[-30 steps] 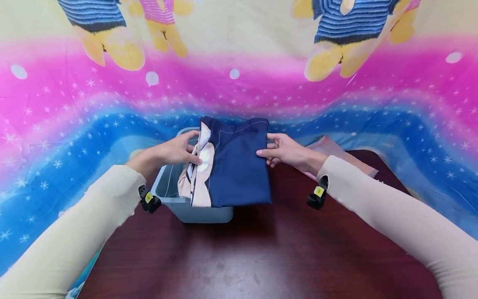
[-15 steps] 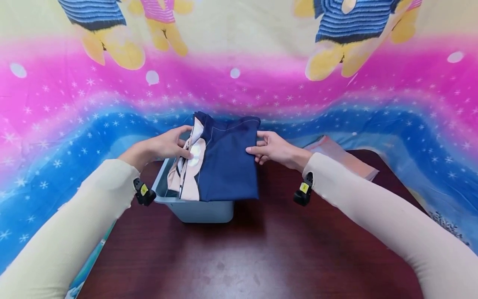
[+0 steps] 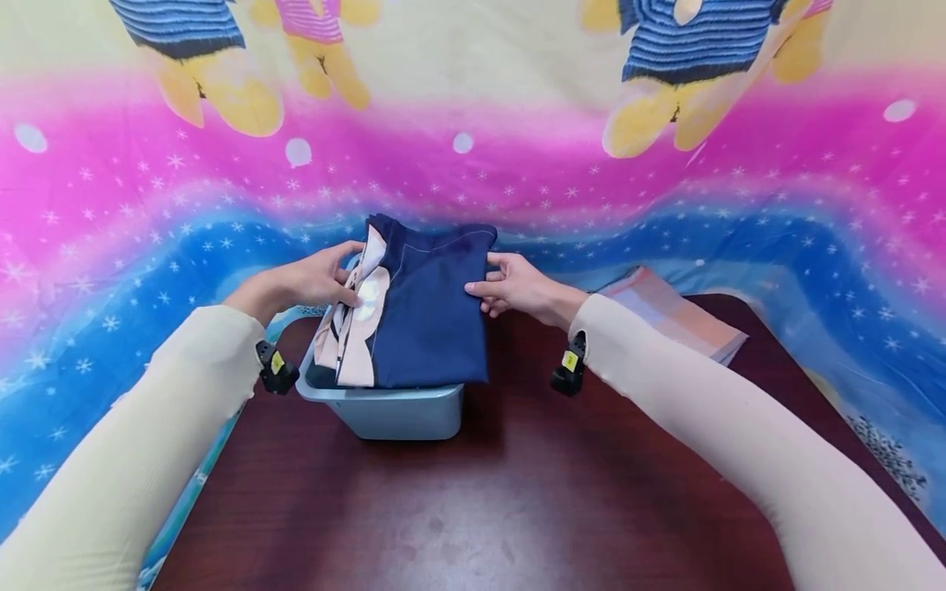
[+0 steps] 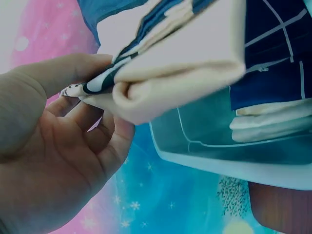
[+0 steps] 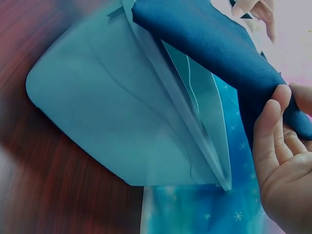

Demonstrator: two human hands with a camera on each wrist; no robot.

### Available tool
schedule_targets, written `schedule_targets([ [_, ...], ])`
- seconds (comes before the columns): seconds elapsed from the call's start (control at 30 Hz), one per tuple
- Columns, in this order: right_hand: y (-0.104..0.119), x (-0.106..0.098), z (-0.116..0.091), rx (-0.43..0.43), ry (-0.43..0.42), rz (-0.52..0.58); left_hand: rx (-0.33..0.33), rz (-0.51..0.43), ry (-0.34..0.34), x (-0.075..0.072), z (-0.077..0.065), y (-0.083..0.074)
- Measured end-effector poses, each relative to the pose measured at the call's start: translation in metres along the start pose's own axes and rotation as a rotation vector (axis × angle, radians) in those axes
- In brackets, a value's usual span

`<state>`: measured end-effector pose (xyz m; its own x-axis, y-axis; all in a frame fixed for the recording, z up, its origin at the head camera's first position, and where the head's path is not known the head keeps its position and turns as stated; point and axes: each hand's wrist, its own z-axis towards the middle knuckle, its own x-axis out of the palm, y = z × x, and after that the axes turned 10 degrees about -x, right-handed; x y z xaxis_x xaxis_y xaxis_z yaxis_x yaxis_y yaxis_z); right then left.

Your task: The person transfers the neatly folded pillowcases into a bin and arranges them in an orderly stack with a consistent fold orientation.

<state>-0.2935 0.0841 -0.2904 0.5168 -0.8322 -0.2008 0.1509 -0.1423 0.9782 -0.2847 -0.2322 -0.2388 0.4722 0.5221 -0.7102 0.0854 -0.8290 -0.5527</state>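
Note:
A folded navy cloth [image 3: 432,316] with a cream and white pattern along its left side hangs over the grey-blue plastic bin [image 3: 399,414]. My left hand [image 3: 314,283] pinches its left edge between thumb and fingers; the left wrist view shows thick cream folds [image 4: 180,85] in that grip. At the opposite edge my right hand [image 3: 528,287] pinches the navy side, thumb on top, and in the right wrist view the navy fold [image 5: 204,44] lies above the bin's rim. Inside the bin, a navy cloth with white lines [image 4: 273,53] rests over pale folded layers [image 4: 273,122].
A folded pink and peach checked cloth [image 3: 676,316] lies at the back right of the dark wooden table [image 3: 473,509]. A printed curtain [image 3: 458,180] with snowflakes and bears hangs behind and around the table.
Both hands have carried the folded navy cloth leftward, so it now covers more of the bin's opening. The bin and the checked cloth have stayed in place.

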Motion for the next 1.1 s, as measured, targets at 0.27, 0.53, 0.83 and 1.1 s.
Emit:
schedule_targets([
  [0.27,0.000,0.013,0.008,0.016,0.004,0.026,-0.005,0.043,-0.030,-0.004,0.004,0.003],
  [0.53,0.003,0.020,0.016,-0.003,0.015,0.016,-0.013,0.066,-0.069,-0.010,0.004,0.009],
  [0.83,0.000,0.030,0.023,0.034,0.015,-0.002,-0.023,0.054,-0.076,-0.009,0.009,0.022],
  [1.1,-0.010,0.036,0.026,0.091,0.038,-0.026,-0.028,0.075,-0.061,-0.001,0.012,0.028],
])
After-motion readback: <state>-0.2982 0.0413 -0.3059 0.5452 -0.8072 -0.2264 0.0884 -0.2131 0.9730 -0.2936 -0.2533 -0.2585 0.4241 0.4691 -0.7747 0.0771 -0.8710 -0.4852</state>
